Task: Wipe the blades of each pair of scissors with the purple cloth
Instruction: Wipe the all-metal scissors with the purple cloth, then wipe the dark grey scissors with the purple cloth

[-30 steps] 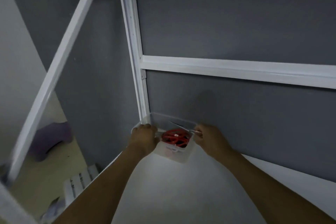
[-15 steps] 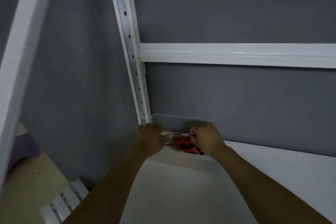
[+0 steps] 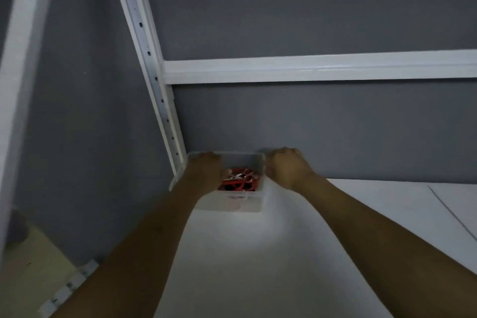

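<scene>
Dark grey wall panels (image 3: 309, 8) closed off the back and left side of the bay. A white metal upright with a row of punched holes (image 3: 152, 59) stood in the rear left corner. A white horizontal metal beam (image 3: 309, 70) joined it and ran to the right across the back panel. Below them lay the flat white shelf surface (image 3: 258, 266), brightly lit at its centre.

A small translucent plastic bin (image 3: 232, 205) sat on this surface in the rear left corner, just beside the foot of the upright and close to the back panel. Both forearms reached forward to it.

The left hand (image 3: 204, 170) had its fingers curled over the bin's left rim, gripping it. The right hand (image 3: 286, 166) had its fingers curled against the bin's right wall near the rim, holding that side.

Several red-handled scissors with metal blades (image 3: 238, 182) lay heaped inside the bin, between the two hands. The exact count could not be determined.
</scene>
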